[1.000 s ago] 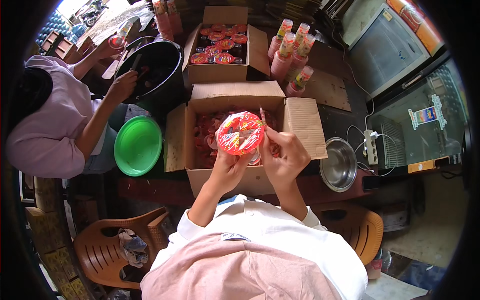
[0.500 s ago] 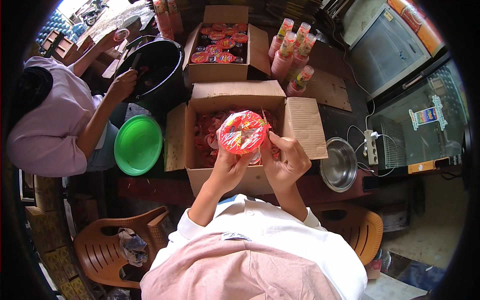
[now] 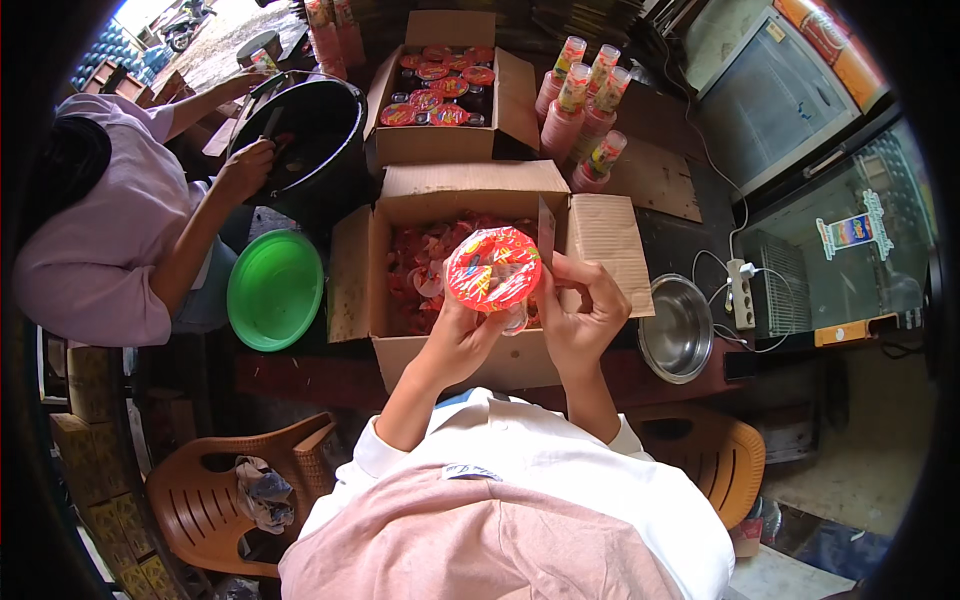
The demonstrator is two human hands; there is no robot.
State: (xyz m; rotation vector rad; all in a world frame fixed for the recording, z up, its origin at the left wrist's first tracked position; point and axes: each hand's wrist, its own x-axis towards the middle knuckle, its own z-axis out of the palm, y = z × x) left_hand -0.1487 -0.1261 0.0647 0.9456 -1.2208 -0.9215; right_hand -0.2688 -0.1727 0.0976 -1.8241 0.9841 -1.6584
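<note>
Both hands hold one round cup w/ a red printed foil lid (image 3: 492, 268) up over the open cardboard box (image 3: 470, 190). Left hand (image 3: 462, 338) cradles it from below, at the cup's 7 o'clock, fingers curled under the base. Right hand (image 3: 578, 312) sits at its 3 o'clock, thumb and fingertips pinching the rim/lid edge; can't tell if it grips only the lid or the cup wall too. Cup is tilted, lid facing the camera, clear of the box contents, which look like more red-lidded cups packed inside.

Step in hand, as I read it: checking or handling a single cup just above the box. Next move prob. calls for a steady two-hand grip, keeping the lid level so the seal isn't stressed, and picking a free slot in the box, w/ the upright flap near the right thumb to clear.

Around: second box of same cups (image 3: 440, 85) at 12 o'clock, pink bottles (image 3: 585, 100) at 1 o'clock, steel bowl (image 3: 678, 330) at 3 o'clock, green plate (image 3: 273, 290) at 9 o'clock. Another person (image 3: 100, 240) at 10 o'clock has both hands at a black bucket (image 3: 310, 130).
</note>
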